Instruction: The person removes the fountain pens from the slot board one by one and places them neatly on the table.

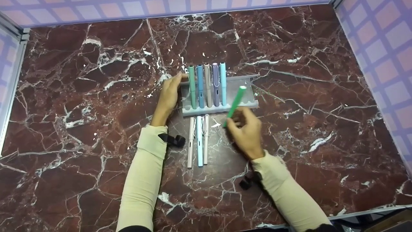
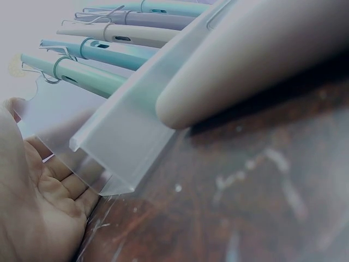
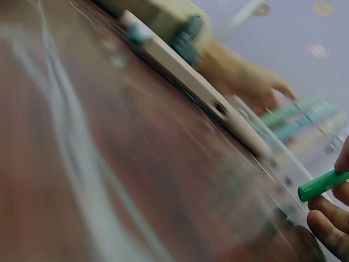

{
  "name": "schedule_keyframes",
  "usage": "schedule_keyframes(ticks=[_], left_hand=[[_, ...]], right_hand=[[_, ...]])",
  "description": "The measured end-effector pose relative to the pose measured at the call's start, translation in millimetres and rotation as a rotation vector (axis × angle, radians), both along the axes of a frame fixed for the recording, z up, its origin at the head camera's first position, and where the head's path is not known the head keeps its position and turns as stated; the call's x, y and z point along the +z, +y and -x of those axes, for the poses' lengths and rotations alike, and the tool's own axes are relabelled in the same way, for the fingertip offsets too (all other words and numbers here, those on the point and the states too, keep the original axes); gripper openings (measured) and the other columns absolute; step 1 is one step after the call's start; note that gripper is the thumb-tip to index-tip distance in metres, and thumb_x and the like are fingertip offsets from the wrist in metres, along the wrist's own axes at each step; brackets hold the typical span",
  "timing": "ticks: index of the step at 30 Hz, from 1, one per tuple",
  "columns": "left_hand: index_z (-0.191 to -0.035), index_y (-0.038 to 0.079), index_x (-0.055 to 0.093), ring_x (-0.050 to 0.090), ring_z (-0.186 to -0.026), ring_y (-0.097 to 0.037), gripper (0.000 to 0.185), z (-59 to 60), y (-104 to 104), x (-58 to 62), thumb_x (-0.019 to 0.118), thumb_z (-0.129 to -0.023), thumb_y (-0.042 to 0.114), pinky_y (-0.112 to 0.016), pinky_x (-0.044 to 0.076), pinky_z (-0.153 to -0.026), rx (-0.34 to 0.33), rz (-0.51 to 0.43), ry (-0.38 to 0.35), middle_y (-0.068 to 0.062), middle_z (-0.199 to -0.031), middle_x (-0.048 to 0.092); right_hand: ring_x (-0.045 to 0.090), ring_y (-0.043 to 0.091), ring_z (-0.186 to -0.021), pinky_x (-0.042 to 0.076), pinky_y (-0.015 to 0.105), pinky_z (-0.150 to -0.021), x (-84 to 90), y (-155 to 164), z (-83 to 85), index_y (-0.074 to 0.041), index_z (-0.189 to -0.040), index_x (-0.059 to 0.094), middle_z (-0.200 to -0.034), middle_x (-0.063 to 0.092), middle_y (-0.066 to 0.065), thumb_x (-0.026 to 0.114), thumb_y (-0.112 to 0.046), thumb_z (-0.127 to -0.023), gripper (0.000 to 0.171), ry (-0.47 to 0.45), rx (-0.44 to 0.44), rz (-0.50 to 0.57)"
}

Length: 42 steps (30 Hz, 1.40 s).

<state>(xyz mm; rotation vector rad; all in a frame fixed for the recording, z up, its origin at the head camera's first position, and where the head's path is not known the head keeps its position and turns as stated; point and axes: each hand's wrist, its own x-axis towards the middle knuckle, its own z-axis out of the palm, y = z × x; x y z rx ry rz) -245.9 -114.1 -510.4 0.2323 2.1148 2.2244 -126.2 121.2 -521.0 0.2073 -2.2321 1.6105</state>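
Pinching the green pen (image 1: 235, 102), the right hand (image 1: 246, 133) tips it up toward the clear pen rack (image 1: 249, 104) just beyond, while the left hand's (image 1: 169, 96) straight fingers touch the rack's left end

Head overhead; wrists low, close; share rack (image 1: 220, 108).

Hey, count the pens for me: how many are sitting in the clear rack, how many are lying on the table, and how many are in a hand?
Pens in the clear rack: 5
Pens lying on the marble table in front of the rack: 3
Bright green pen held in the right hand: 1
Total: 9 pens
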Motion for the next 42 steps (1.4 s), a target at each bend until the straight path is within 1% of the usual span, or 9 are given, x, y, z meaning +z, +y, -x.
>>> schedule_keyframes(ticks=[3, 9, 11, 14, 21, 27, 33, 39, 42], left_hand=[[-0.116, -0.006, 0.067, 0.056, -0.055, -0.015, 0.045, 0.1, 1, -1.6, 0.033, -0.108, 0.022, -0.023, 0.049, -0.05, 0.004, -0.015, 0.005, -0.004, -0.075, 0.067], [-0.116, -0.007, 0.066, 0.056, -0.056, -0.015, 0.044, -0.2, 0, -1.1, 0.034, -0.108, 0.022, -0.024, 0.05, -0.051, 0.006, -0.005, 0.01, -0.008, -0.078, 0.067], [-0.116, -0.007, 0.066, 0.06, -0.063, -0.014, 0.044, 0.1, 0, 0.0, 0.034, -0.108, 0.021, -0.023, 0.052, -0.059, 0.009, 0.004, 0.013, -0.009, -0.084, 0.07], [-0.115, -0.008, 0.067, 0.06, -0.064, -0.014, 0.044, 0.5, 1, 0.6, 0.034, -0.108, 0.02, -0.023, 0.052, -0.06, 0.006, -0.002, 0.015, -0.007, -0.087, 0.071], [-0.113, -0.007, 0.068, 0.052, -0.05, -0.014, 0.044, 1.2, 2, -0.7, 0.034, -0.108, 0.02, -0.022, 0.045, -0.045, -0.018, -0.048, 0.01, -0.008, -0.072, 0.065], [-0.114, -0.008, 0.067, 0.053, -0.051, -0.013, 0.042, 1.0, 0, -0.6, 0.034, -0.108, 0.019, -0.023, 0.047, -0.047, -0.004, -0.03, 0.007, -0.007, -0.075, 0.067], [-0.115, -0.009, 0.066, 0.054, -0.052, -0.014, 0.044, -0.3, 0, 0.4, 0.033, -0.108, 0.02, -0.023, 0.047, -0.047, -0.004, -0.038, 0.011, -0.007, -0.076, 0.067], [-0.113, -0.009, 0.067, 0.055, -0.054, -0.014, 0.043, 0.8, 1, -0.1, 0.034, -0.107, 0.019, -0.023, 0.049, -0.05, 0.005, -0.027, 0.012, -0.007, -0.077, 0.068], [-0.115, -0.009, 0.066, 0.058, -0.062, -0.013, 0.043, 0.6, 1, -0.2, 0.034, -0.107, 0.019, -0.023, 0.051, -0.061, 0.02, 0.002, 0.026, -0.009, -0.084, 0.069]], right_hand=[[0.068, 0.023, -0.07, 0.06, 0.026, -0.062, 0.5, -15, 0.8, 0.007, -0.098, 0.064, -0.085, 0.07, 0.016, 0.072, 0.008, -0.081, 0.019, -0.013, 0.043, 0.01], [0.068, 0.02, -0.068, 0.058, 0.023, -0.06, 1.6, -24, 0.1, 0.008, -0.096, 0.063, -0.083, 0.069, 0.015, 0.071, 0.008, -0.08, 0.018, -0.043, 0.031, 0.017], [0.067, 0.02, -0.068, 0.058, 0.023, -0.06, 2.0, -24, -0.7, 0.008, -0.096, 0.063, -0.084, 0.069, 0.015, 0.072, 0.008, -0.08, 0.018, -0.055, 0.03, 0.019], [0.067, 0.02, -0.068, 0.058, 0.023, -0.06, 2.5, -23, -3.3, 0.007, -0.097, 0.063, -0.084, 0.069, 0.014, 0.072, 0.008, -0.08, 0.019, -0.071, 0.035, 0.026], [0.067, 0.02, -0.068, 0.059, 0.024, -0.06, 3.1, -22, -14.4, 0.008, -0.098, 0.062, -0.085, 0.069, 0.015, 0.071, 0.009, -0.08, 0.021, -0.11, 0.056, 0.049], [0.067, 0.02, -0.07, 0.059, 0.026, -0.061, 5.9, -24, -33.7, 0.007, -0.1, 0.062, -0.087, 0.069, 0.016, 0.071, 0.009, -0.082, 0.021, -0.19, 0.126, 0.068], [0.067, 0.018, -0.07, 0.059, 0.027, -0.061, 9.1, -24, -65.1, 0.007, -0.102, 0.062, -0.085, 0.069, 0.015, 0.071, 0.009, -0.083, 0.021, -0.299, 0.203, 0.117], [0.065, 0.012, -0.066, 0.056, 0.022, -0.055, 9.6, -22, -83.0, 0.007, -0.104, 0.064, -0.084, 0.069, 0.013, 0.073, 0.008, -0.082, 0.024, -0.377, 0.183, 0.123], [0.063, 0.011, -0.064, 0.054, 0.02, -0.053, 9.6, -23, -82.7, 0.007, -0.103, 0.064, -0.084, 0.068, 0.012, 0.073, 0.007, -0.081, 0.024, -0.392, 0.167, 0.105]])
